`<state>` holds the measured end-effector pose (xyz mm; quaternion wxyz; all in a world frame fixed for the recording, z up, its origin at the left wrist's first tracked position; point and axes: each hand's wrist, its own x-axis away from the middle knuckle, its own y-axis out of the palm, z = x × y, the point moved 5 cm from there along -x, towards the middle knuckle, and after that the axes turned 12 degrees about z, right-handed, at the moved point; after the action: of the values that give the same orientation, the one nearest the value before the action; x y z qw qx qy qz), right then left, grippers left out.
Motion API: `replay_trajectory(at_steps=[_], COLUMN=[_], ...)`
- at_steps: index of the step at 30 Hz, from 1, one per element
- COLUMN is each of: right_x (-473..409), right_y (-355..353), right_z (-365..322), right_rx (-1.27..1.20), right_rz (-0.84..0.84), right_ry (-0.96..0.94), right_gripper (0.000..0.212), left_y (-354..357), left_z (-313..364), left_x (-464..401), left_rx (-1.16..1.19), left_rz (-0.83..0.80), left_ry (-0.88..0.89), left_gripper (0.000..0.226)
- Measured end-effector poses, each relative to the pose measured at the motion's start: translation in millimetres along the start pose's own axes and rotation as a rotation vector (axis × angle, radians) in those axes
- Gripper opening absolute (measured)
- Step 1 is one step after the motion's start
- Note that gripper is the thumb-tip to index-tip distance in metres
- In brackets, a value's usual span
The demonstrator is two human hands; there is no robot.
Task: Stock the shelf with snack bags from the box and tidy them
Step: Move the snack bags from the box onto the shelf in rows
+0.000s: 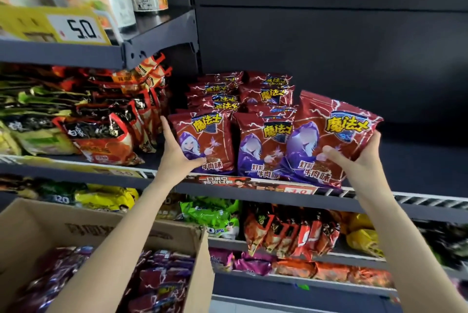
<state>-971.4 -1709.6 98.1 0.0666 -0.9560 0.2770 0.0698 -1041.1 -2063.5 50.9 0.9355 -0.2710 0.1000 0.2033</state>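
Head view: three red foil snack bags [258, 150] are counted at the front of one dark metal shelf [228, 192]. The leftmost bag [206, 139] is gripped at its side by the left hand [177, 154]. The rightmost bag [329, 133] is clasped, tilted, by the right hand [354, 159]. More bags are seen in one brown cardboard box [38, 226].

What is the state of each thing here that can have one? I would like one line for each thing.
Left hand: holds the left bag, thumb on its front.
Left bag: upright at the front of the shelf.
Middle bag: upright, untouched.
Right hand: grips the right bag.
Right bag: tilted, partly overlapping the middle bag.
Box: open, more red bags inside.
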Motion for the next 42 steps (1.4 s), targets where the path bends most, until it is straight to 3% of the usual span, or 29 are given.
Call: replay_trajectory(at_steps=[3,7,11,13,19,26,30,34,38,42], right_x=[-12.2,-36.6,-68.4,-93.7,-181.7,-238.3,-248.8,-230.2,-166.7,-74.6], right_y=[-7.3,-14.2,-15.9,-18.5,3.2,62.0,63.4,49.8,21.7,11.5], right_z=[-6.4,-17.3,-12.7,-5.8,23.5,68.5,80.6,72.7,37.7,-6.9], right_rx=[-0.023,-0.054,-0.132,-0.142,0.012,0.062,0.303,0.384,0.194,0.017], right_rz=[0.012,-0.002,0.008,0.041,0.001,-0.181,-0.082,0.066,0.087,-0.065], right_ry=[-0.005,-0.05,-0.04,-0.02,-0.023,0.07,-0.021,-0.086,-0.311,-0.46], right_gripper=[0.067,0.057,0.049,0.045,0.042,0.045,0.061,0.078,0.063,0.034], left_y=[-5.5,-2.3,30.4,50.5,90.4,105.5,108.9,109.8,101.1,65.2], left_z=[11.8,42.4,92.0,115.4,146.5,136.7,131.4,130.8,138.9,147.9], left_x=[9.9,35.0,59.9,63.4,41.4,39.0,41.9,42.2,49.1,74.4], left_rx=[0.061,-0.197,-0.186,-0.227,-0.584,-0.645,-0.657,-0.639,-0.464,-0.22], left_rz=[0.175,0.373,0.26,0.165,0.039,0.06,0.075,0.081,0.17,0.387], left_ry=[0.042,0.385,0.673,0.76,0.763,0.667,0.669,0.674,0.76,0.937], left_gripper=[0.123,0.093,0.058,0.055,0.082,0.063,0.058,0.058,0.052,0.029])
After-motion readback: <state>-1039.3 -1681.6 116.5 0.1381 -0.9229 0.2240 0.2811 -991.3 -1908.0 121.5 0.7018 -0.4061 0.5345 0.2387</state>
